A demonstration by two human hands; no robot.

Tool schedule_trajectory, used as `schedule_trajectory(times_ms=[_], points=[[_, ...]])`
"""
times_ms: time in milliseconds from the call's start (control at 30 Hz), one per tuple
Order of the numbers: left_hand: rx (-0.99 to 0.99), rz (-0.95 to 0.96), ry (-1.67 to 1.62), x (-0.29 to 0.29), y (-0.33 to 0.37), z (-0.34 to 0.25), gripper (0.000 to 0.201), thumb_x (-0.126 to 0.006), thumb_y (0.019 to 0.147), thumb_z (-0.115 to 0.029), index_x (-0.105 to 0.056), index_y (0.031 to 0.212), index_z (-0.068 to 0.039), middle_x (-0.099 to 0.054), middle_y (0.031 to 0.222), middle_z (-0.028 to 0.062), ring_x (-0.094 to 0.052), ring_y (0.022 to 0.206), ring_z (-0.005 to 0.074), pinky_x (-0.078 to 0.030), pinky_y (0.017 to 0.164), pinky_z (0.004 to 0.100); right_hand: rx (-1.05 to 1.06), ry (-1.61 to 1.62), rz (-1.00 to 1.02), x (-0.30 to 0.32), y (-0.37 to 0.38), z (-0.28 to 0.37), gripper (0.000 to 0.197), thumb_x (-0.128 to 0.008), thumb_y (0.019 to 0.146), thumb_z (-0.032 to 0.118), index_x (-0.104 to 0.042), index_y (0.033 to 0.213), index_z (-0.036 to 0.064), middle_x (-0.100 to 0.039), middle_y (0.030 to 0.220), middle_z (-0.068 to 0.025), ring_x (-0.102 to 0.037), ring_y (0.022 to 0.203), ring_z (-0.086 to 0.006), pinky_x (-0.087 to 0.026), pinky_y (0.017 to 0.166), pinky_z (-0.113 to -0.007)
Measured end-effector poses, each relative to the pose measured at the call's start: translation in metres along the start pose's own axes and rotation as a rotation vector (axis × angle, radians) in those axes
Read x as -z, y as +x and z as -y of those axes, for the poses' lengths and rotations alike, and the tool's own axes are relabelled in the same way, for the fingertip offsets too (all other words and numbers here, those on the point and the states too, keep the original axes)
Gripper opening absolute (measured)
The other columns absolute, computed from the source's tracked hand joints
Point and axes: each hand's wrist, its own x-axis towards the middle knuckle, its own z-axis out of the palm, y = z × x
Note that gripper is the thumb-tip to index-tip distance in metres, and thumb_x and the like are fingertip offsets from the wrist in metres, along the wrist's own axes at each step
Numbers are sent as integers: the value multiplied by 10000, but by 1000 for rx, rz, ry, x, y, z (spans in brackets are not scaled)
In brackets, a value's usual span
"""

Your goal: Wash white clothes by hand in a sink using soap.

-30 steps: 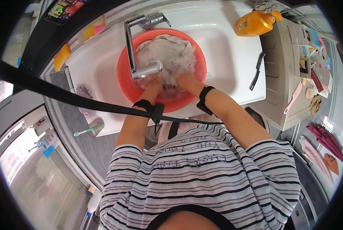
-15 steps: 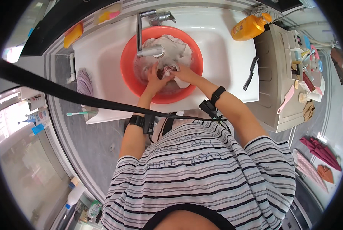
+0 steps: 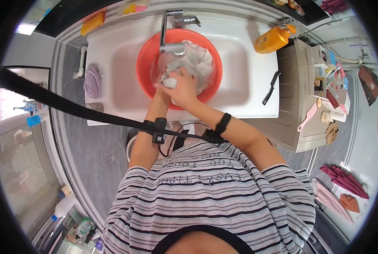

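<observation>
An orange-red basin [image 3: 144,78] stands in the white sink with cloudy, sudsy water in it. Wet white cloth [image 3: 202,59] lies heaped in the basin, below the faucet's spout. My right hand [image 3: 184,88] is closed over a bunched part of the cloth near the basin's left front. Pressed against it from the left, my left hand [image 3: 163,90] grips the same bunch; its fingers are mostly hidden behind the right hand and the cloth.
A chrome faucet [image 3: 163,31] reaches over the basin. An orange pump bottle [image 3: 273,40] stands at the sink's back right, and a black-handled tool [image 3: 272,87] lies on the right rim. A purple cloth [image 3: 92,80] hangs at the left edge. A black strap [image 3: 70,99] crosses the view.
My hands have come together toward the basin's left front, the right hand now over the bunched cloth. Before, they were apart around a dark reddish patch. The whole view has shifted slightly.
</observation>
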Motion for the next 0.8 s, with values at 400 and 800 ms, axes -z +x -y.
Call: schedule_trajectory(times_ms=[400,800], points=[[44,-263,-9,0,8,11,385,-545,885,-325,-568,1092,-1,-612,1012,114,-619,869,211,-509,751,352,-266,119,-187,-7,39,-78,422,-604,810,397,-647,932,-5,-588,1036,-197,-574,908,-382,-447,774,-444],[-514,-230,1598,32,-8,-5,479,-752,687,-379,-524,983,-80,-530,1070,127,-497,986,319,-408,822,472,16,-491,37,37,-7,-157,492,-637,772,426,-559,1185,169,-407,1269,-229,-401,1179,-384,-302,904,-587]])
